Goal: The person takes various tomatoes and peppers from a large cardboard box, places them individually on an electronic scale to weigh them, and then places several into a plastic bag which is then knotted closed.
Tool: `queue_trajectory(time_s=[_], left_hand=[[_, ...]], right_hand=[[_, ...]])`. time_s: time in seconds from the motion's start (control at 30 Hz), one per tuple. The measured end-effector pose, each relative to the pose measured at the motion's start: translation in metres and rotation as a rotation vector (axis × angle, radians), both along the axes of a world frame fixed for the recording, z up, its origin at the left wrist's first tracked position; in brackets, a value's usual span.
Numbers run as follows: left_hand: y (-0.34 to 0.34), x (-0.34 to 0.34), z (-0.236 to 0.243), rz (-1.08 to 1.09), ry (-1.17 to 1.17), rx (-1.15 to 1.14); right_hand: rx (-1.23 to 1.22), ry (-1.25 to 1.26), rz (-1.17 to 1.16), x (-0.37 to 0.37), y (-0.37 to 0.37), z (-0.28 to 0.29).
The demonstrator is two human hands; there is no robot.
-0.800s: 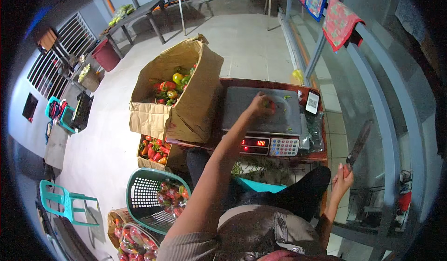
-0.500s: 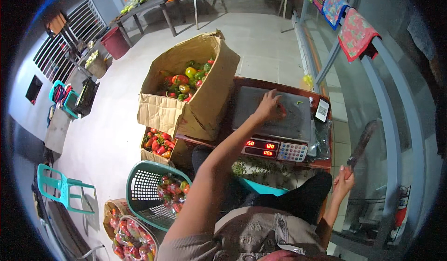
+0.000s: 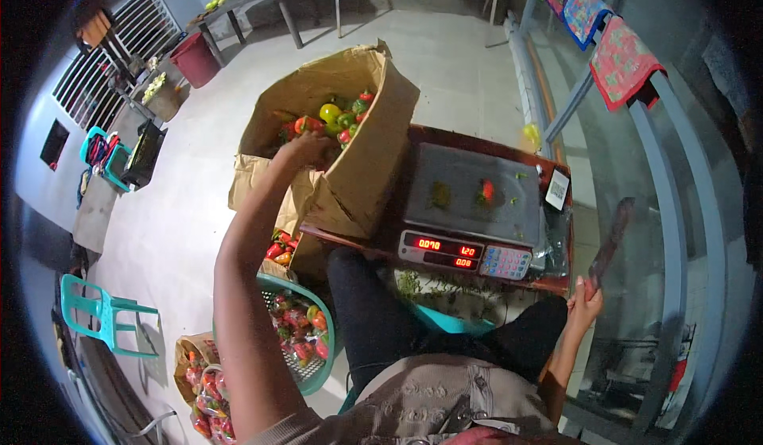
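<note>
Left hand point(image 3: 302, 149) reaching into cardboard box point(image 3: 373, 167) of peppers point(image 3: 334, 119), fingers' grip impossible to tell. Right hand point(image 3: 584, 306) clenched on knife point(image 3: 610, 242). Red pepper point(image 3: 486, 191) alone on scale point(image 3: 473, 203). Probably picking; clean grasp needed.

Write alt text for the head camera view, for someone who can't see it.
Seen from above, a seated person's left hand reaches into a large cardboard box of red, green and yellow peppers, while the right hand holds a long knife. Between them, an electronic scale with a lit display carries one small red pepper on its pan.
</note>
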State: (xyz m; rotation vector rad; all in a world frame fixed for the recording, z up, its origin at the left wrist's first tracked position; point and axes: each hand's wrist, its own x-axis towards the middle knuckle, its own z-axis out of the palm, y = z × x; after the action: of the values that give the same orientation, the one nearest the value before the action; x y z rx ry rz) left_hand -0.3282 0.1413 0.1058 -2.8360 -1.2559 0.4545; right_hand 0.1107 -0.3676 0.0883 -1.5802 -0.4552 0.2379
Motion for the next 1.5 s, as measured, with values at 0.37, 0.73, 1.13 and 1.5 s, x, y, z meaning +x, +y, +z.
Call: queue_trajectory(time_s=[0.37,0.73,1.13,1.5], left_hand=[[0.007,0.013,-0.007,0.026,0.071,0.205],[0.003,-0.010,0.000,-0.365,0.214,0.317],[0.020,-0.038,-0.007,0.309,-0.123,-0.281],[0.006,-0.019,0.010,0.116,-0.092,-0.383]], right_hand=[[-0.070,-0.079,-0.041,0.004,-0.023,-0.003],[-0.058,-0.052,-0.007,0.010,-0.012,-0.009],[0.005,0.003,-0.001,0.006,-0.015,-0.014],[0.029,-0.007,-0.046,-0.007,-0.014,0.006]])
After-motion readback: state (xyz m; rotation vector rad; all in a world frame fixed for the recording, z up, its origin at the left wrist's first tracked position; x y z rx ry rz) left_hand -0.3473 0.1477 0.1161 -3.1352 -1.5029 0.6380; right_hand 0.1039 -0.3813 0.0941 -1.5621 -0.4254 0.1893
